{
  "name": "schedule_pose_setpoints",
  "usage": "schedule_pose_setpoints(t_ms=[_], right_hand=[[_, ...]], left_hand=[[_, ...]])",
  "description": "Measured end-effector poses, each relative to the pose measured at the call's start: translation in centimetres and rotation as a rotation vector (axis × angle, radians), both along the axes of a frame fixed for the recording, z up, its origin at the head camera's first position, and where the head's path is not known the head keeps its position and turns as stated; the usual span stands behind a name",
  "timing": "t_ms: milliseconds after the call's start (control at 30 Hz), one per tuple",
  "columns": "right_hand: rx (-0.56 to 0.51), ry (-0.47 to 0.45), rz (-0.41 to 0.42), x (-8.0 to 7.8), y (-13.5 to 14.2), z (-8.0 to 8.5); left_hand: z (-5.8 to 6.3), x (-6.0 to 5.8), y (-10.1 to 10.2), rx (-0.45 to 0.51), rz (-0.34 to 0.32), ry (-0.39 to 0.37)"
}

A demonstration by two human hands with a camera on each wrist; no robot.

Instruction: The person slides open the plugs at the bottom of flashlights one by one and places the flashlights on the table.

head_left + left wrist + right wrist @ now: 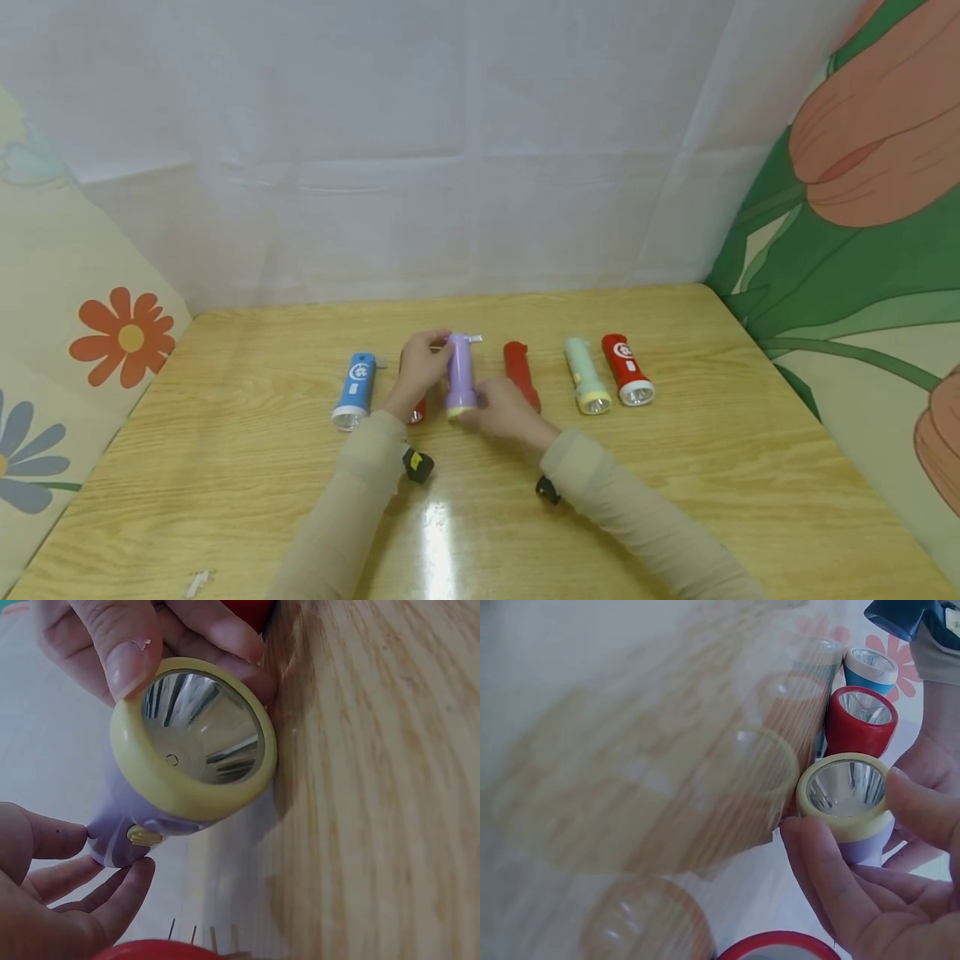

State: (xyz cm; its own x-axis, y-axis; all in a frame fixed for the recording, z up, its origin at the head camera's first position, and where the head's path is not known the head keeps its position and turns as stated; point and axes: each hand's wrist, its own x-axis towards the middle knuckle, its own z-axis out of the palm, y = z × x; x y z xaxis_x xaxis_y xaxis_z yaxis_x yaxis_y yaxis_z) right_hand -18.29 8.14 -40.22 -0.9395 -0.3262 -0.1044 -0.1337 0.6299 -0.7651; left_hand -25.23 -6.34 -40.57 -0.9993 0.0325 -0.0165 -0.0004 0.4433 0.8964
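Note:
Between the two hands is a purple flashlight (pixel 461 373) with a yellow head ring, its lens end facing the person. My left hand (pixel 422 365) pinches its tail end between thumb and fingers. At the lens end, my right hand (pixel 512 407) grips the yellow ring (pixel 161 784), thumb on one side and fingers on the other. A yellow switch (pixel 144 835) shows on the purple body in the left wrist view. Under the left hand lies a red flashlight (pixel 417 412), mostly hidden; another red flashlight (pixel 517 364) lies just beyond the right hand, its lens end covered.
A blue flashlight (pixel 357 387) with a white head lies to the left. Farther right are a mint-green flashlight (pixel 583 372) and a red, white-headed one (pixel 624 362). All rest on the wood-grain table (pixel 720 467), with a white cloth (pixel 465 167) hanging behind.

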Motion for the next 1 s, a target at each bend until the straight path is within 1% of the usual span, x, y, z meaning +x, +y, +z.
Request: schedule_pose_setpoints(t_ms=[233, 467, 633, 800, 933, 1000], right_hand=[[-0.01, -0.036, -0.015, -0.07, 0.02, 0.07], [-0.019, -0.046, -0.011, -0.1, 0.07, 0.19], [-0.002, -0.026, -0.003, -0.11, 0.09, 0.33], [0.043, 0.008, 0.006, -0.29, 0.09, 0.29], [0.044, 0.001, 0.002, -0.49, 0.12, 0.04], [0.04, 0.003, 0.005, -0.59, 0.14, -0.06]], left_hand=[[0.01, -0.07, 0.13, -0.031, -0.022, 0.034], [-0.09, -0.45, 0.19, -0.041, -0.028, 0.013], [-0.19, -0.59, 0.3, -0.046, -0.024, 0.007], [-0.38, -0.65, 0.35, -0.065, -0.01, 0.016], [-0.43, -0.7, 0.37, -0.072, -0.013, 0.001], [-0.32, -0.72, 0.4, -0.078, -0.014, -0.018]])
